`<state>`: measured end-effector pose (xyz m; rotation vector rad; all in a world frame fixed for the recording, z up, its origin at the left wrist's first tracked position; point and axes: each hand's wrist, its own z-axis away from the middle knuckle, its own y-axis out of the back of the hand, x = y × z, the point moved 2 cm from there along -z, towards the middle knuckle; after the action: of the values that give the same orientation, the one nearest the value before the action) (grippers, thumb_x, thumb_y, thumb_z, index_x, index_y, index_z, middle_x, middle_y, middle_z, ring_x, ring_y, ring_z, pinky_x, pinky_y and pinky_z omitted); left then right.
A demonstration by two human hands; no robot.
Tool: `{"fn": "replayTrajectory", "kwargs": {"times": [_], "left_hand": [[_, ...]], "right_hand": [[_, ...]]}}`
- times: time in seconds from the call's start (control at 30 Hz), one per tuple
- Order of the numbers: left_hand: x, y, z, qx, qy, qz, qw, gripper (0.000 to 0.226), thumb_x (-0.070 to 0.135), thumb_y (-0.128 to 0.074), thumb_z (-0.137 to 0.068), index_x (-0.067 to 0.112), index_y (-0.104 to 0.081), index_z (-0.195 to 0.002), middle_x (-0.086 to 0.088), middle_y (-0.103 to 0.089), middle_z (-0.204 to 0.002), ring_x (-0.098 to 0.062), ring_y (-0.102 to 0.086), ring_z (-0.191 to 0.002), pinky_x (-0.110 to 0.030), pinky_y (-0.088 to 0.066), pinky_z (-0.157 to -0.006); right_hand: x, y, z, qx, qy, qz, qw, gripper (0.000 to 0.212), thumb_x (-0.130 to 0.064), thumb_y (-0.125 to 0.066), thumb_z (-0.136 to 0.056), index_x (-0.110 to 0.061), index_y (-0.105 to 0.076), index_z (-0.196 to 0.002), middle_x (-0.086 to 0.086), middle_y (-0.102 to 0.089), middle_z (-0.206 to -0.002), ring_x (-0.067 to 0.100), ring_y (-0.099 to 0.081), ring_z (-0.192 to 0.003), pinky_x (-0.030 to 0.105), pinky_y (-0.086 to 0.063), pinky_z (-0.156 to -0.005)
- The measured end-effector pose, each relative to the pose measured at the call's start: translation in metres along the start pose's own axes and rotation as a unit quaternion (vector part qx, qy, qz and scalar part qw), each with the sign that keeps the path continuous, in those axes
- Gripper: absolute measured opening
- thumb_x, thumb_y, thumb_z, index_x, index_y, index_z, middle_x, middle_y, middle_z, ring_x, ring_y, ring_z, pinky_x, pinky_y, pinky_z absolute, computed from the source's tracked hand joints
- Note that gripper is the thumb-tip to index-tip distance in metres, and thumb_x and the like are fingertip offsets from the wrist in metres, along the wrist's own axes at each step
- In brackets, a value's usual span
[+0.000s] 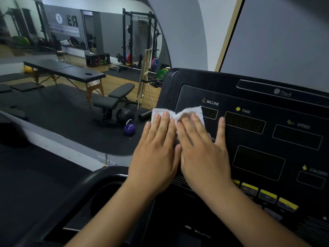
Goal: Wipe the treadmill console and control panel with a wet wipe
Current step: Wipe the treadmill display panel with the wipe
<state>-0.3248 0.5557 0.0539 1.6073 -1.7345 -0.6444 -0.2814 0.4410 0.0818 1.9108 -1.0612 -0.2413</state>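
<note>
Flat, fingers straight, the left hand and right hand press a white wipe onto the console near its left edge; left of the console, a bench and purple kettlebell.

The one head-worn, wide-angle view looks forward and down from close above the console, which fills the lower right, with the gym floor receding at left.
</note>
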Motion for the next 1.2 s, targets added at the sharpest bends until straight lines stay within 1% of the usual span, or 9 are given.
{"fn": "replayTrajectory", "kwargs": {"times": [0.07,0.17,0.3,0.5,0.63,0.7,0.93,1.07,1.2], "left_hand": [[0.001,-0.007,0.014,-0.005,-0.006,0.001,1.000,0.062,0.039,-0.022,-0.104,0.003,-0.031,-0.153,-0.018,-0.025,-0.161,-0.031,-0.020,-0.151,-0.047,-0.018,-0.122],[-0.001,-0.003,-0.005,0.011,-0.014,-0.019,1.000,0.062,0.037,-0.023,-0.103,0.002,-0.034,-0.151,-0.019,-0.029,-0.159,-0.033,-0.023,-0.150,-0.046,-0.016,-0.122],[-0.001,0.005,-0.028,0.015,-0.002,-0.010,1.000,0.061,0.037,-0.020,-0.103,0.005,-0.028,-0.154,-0.018,-0.024,-0.162,-0.030,-0.017,-0.152,-0.043,-0.009,-0.124],[0.012,-0.012,0.020,0.006,-0.008,-0.007,1.000,0.060,0.038,-0.025,-0.104,0.005,-0.030,-0.154,-0.018,-0.025,-0.161,-0.033,-0.019,-0.151,-0.047,-0.013,-0.121],[0.014,-0.006,-0.007,0.022,-0.010,-0.021,0.999,0.059,0.037,-0.026,-0.103,0.005,-0.036,-0.151,-0.017,-0.031,-0.159,-0.033,-0.024,-0.149,-0.047,-0.013,-0.121],[0.014,-0.003,-0.018,0.026,-0.009,-0.022,0.999,0.059,0.037,-0.025,-0.103,0.006,-0.035,-0.152,-0.016,-0.030,-0.160,-0.031,-0.023,-0.150,-0.048,-0.013,-0.122],[0.027,-0.011,0.013,0.014,-0.024,-0.016,0.999,0.060,0.038,-0.027,-0.103,0.004,-0.036,-0.151,-0.019,-0.031,-0.158,-0.034,-0.024,-0.149,-0.047,-0.014,-0.120],[0.035,-0.004,-0.012,0.027,-0.024,-0.022,0.999,0.058,0.035,-0.027,-0.102,0.001,-0.041,-0.148,-0.023,-0.037,-0.154,-0.038,-0.031,-0.146,-0.046,-0.014,-0.120],[0.038,-0.004,-0.016,0.022,-0.026,-0.028,0.999,0.058,0.037,-0.026,-0.103,0.006,-0.035,-0.151,-0.019,-0.032,-0.158,-0.034,-0.026,-0.148,-0.047,-0.013,-0.122]], "right_hand": [[-0.001,-0.003,0.016,-0.005,0.011,-0.007,1.000,0.057,-0.028,-0.031,-0.092,-0.011,-0.037,-0.147,0.004,-0.035,-0.154,0.019,-0.023,-0.146,0.069,-0.009,-0.111],[0.002,-0.001,0.006,-0.002,-0.001,-0.004,1.000,0.055,-0.027,-0.031,-0.094,-0.012,-0.037,-0.147,0.003,-0.034,-0.154,0.016,-0.023,-0.145,0.069,-0.007,-0.111],[0.004,0.004,-0.015,0.004,-0.035,-0.009,0.999,0.054,-0.029,-0.025,-0.097,-0.013,-0.036,-0.148,0.002,-0.033,-0.155,0.016,-0.020,-0.146,0.068,-0.004,-0.111],[0.003,-0.003,0.031,-0.013,-0.014,-0.013,1.000,0.055,-0.029,-0.028,-0.095,-0.012,-0.037,-0.147,0.004,-0.034,-0.154,0.018,-0.022,-0.146,0.069,-0.008,-0.111],[0.011,0.001,0.014,-0.005,-0.041,-0.017,0.999,0.054,-0.028,-0.026,-0.096,-0.013,-0.037,-0.147,0.001,-0.032,-0.155,0.015,-0.020,-0.146,0.069,-0.005,-0.111],[0.014,0.003,0.006,0.000,-0.055,-0.020,0.998,0.054,-0.028,-0.026,-0.097,-0.013,-0.035,-0.148,0.001,-0.030,-0.156,0.014,-0.018,-0.147,0.069,-0.003,-0.111],[0.014,-0.003,0.039,0.013,-0.038,-0.028,0.999,0.053,-0.025,-0.029,-0.095,-0.011,-0.040,-0.145,0.004,-0.035,-0.154,0.018,-0.024,-0.145,0.070,-0.009,-0.111],[0.027,0.003,0.023,0.022,-0.060,-0.030,0.997,0.054,-0.027,-0.028,-0.095,-0.013,-0.040,-0.146,0.002,-0.036,-0.154,0.016,-0.022,-0.146,0.070,-0.006,-0.110],[0.031,0.006,0.022,0.023,-0.079,-0.031,0.996,0.055,-0.028,-0.028,-0.095,-0.013,-0.038,-0.147,0.002,-0.033,-0.155,0.017,-0.018,-0.147,0.071,-0.005,-0.110]]}}
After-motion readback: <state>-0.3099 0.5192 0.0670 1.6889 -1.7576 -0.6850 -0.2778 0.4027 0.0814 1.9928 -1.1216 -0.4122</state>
